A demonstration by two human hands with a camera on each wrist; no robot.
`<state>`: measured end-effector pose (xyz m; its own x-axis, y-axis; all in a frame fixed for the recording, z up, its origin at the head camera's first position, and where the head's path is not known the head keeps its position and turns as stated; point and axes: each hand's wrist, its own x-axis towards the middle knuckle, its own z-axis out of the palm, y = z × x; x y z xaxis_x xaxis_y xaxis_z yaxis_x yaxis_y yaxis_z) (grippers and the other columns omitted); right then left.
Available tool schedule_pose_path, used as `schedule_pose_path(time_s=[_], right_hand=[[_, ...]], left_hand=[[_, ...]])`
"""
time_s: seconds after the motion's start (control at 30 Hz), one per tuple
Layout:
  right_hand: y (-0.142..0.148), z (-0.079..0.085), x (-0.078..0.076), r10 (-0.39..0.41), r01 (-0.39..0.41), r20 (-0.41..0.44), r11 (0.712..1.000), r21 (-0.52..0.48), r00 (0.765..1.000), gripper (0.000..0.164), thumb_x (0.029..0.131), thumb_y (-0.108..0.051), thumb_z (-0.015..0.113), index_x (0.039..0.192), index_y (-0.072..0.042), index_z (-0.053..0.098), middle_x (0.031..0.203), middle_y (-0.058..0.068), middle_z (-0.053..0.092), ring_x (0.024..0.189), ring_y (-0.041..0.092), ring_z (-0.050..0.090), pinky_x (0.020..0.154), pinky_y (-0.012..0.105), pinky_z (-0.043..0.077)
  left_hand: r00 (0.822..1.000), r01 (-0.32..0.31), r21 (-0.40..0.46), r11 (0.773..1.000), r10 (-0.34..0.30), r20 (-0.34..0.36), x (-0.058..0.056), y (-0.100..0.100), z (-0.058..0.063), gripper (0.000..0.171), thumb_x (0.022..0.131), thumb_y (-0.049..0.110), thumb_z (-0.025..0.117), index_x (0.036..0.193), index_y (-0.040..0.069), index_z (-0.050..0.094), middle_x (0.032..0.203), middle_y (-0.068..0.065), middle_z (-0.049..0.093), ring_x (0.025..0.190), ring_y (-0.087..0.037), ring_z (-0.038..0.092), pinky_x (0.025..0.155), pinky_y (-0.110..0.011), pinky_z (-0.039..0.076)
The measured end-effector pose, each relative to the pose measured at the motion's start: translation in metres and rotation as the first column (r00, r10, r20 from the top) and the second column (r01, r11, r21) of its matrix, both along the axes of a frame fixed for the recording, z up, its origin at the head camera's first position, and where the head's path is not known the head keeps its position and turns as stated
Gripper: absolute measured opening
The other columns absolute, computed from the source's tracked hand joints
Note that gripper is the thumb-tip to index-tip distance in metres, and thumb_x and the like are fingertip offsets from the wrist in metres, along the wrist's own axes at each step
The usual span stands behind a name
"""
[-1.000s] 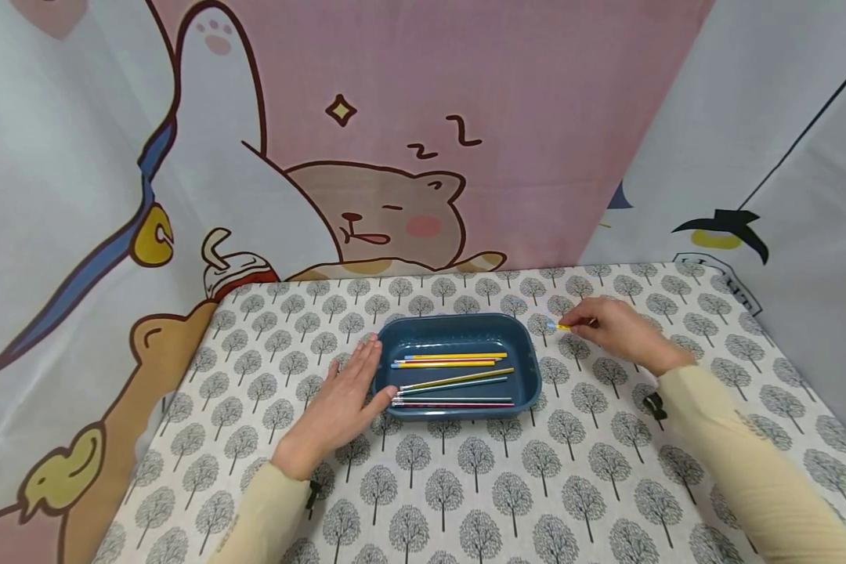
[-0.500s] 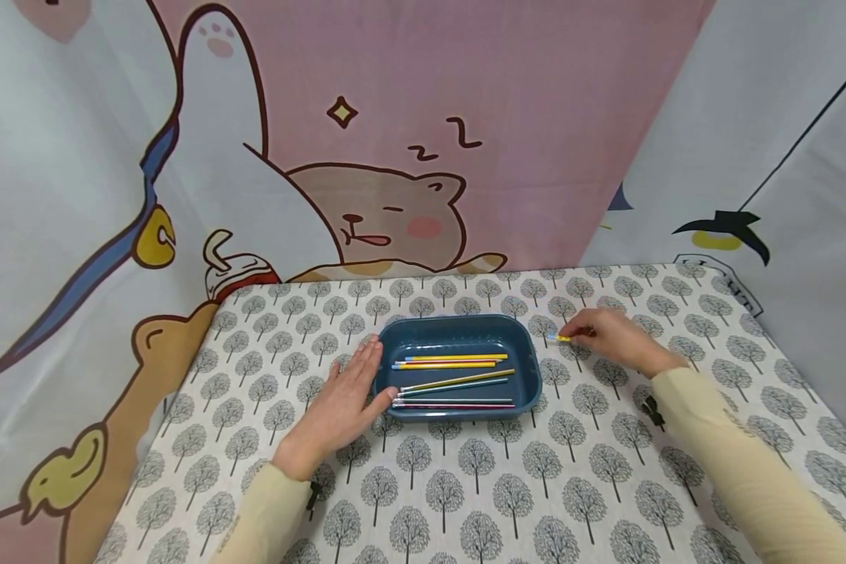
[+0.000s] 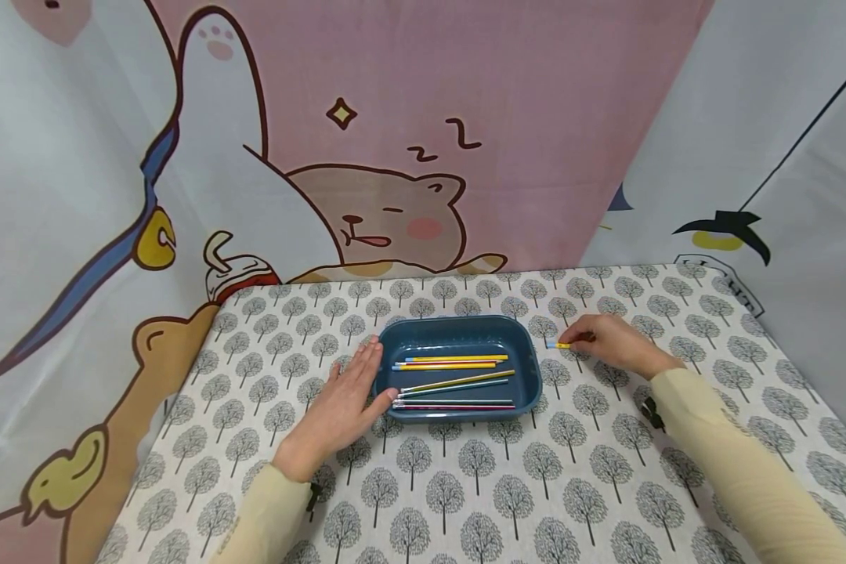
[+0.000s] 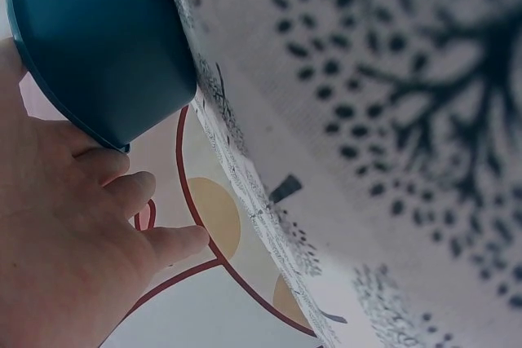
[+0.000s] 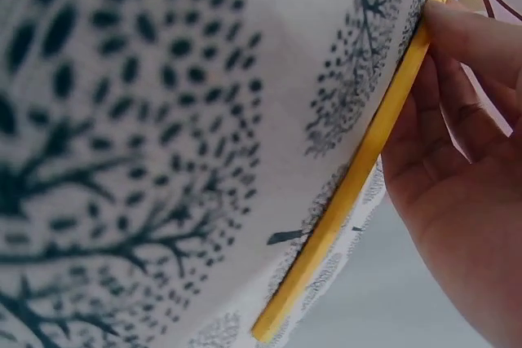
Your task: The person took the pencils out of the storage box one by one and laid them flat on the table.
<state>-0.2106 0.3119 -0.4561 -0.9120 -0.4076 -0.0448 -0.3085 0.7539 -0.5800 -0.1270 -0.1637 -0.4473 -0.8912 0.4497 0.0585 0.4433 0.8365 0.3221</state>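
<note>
A dark blue plastic tray (image 3: 458, 327) sits mid-table, and several pencils (image 3: 454, 382) lie lengthwise inside it, some yellow, some dark or metallic. Against the tray's left end rests my left hand (image 3: 341, 403), its fingers extended along the rim and wall; the left wrist view shows those fingers (image 4: 130, 193) beside the tray's outer wall. To the right of the tray, my right hand (image 3: 615, 342) pinches a yellow pencil (image 5: 347, 185) near its light blue end, between thumb and fingers. The pencil lies low, at or just above the cloth; I cannot tell whether it touches.
A white cloth printed with grey trees (image 3: 444, 489) covers the table. Behind it hangs a pink and white curtain (image 3: 536, 117) with cartoon animals, reaching down to the table's back edge. More pale curtain (image 3: 804, 204) stands at the right side.
My right hand has moved slightly toward me, carrying the yellow pencil, whose blue end now sits lower in the head view. My left hand and the tray have stayed in place.
</note>
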Motion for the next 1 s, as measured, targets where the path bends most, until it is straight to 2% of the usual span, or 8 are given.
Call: schedule_pose_path(time_s=[0.33, 0.53, 0.73, 0.9, 1.0], right_hand=[[0.0038, -0.0058, -0.0052, -0.036, 0.043, 0.141, 0.998, -0.047, 0.989, 0.017, 0.096, -0.001, 0.070, 0.110, -0.008, 0.076, 0.103, 0.005, 0.072, 0.091, 0.018, 0.065, 0.075, 0.030, 0.056], [0.0038, -0.0057, -0.0054, -0.045, 0.058, 0.183, 0.996, -0.067, 0.982, 0.016, 0.096, -0.001, 0.071, 0.110, -0.005, 0.075, 0.101, 0.004, 0.072, 0.089, 0.019, 0.065, 0.074, 0.030, 0.057], [0.0035, -0.0047, -0.0042, -0.055, 0.072, 0.204, 0.995, -0.076, 0.977, 0.015, 0.096, -0.002, 0.071, 0.110, -0.005, 0.075, 0.101, 0.005, 0.072, 0.088, 0.019, 0.066, 0.074, 0.029, 0.057], [0.0059, -0.0021, -0.0009, -0.058, 0.074, 0.184, 0.994, -0.083, 0.981, 0.025, 0.095, -0.007, 0.074, 0.120, -0.003, 0.072, 0.104, 0.006, 0.071, 0.091, 0.019, 0.066, 0.077, 0.028, 0.058], [0.0085, 0.0040, 0.0044, -0.082, 0.100, 0.183, 0.991, -0.093, 0.980, 0.036, 0.096, -0.013, 0.074, 0.130, -0.002, 0.067, 0.114, 0.010, 0.069, 0.100, 0.023, 0.066, 0.084, 0.035, 0.058]], left_hand=[[1.000, -0.004, -0.006, 1.000, 0.004, 0.004, 0.0011, 0.0004, 0.0012, 0.080, 0.109, 0.059, 0.034, 0.164, 0.004, 0.017, 0.172, -0.013, 0.014, 0.158, -0.027, 0.013, 0.123, -0.062, 0.021], [1.000, -0.001, -0.007, 1.000, 0.001, -0.004, 0.0013, 0.0007, 0.0006, 0.080, 0.109, 0.059, 0.034, 0.164, 0.003, 0.018, 0.172, -0.013, 0.015, 0.157, -0.032, 0.018, 0.122, -0.063, 0.022], [1.000, -0.004, -0.005, 1.000, 0.004, -0.002, 0.0015, 0.0005, 0.0004, 0.080, 0.109, 0.059, 0.035, 0.164, 0.003, 0.018, 0.172, -0.013, 0.015, 0.157, -0.032, 0.019, 0.122, -0.063, 0.022], [1.000, -0.004, -0.003, 1.000, 0.004, -0.003, 0.0014, 0.0009, 0.0005, 0.080, 0.109, 0.059, 0.035, 0.164, 0.004, 0.018, 0.172, -0.013, 0.015, 0.157, -0.033, 0.019, 0.122, -0.063, 0.022], [1.000, -0.006, -0.001, 1.000, 0.006, 0.001, 0.0014, 0.0011, 0.0003, 0.080, 0.109, 0.059, 0.034, 0.164, 0.004, 0.017, 0.172, -0.013, 0.015, 0.157, -0.032, 0.019, 0.122, -0.063, 0.021]])
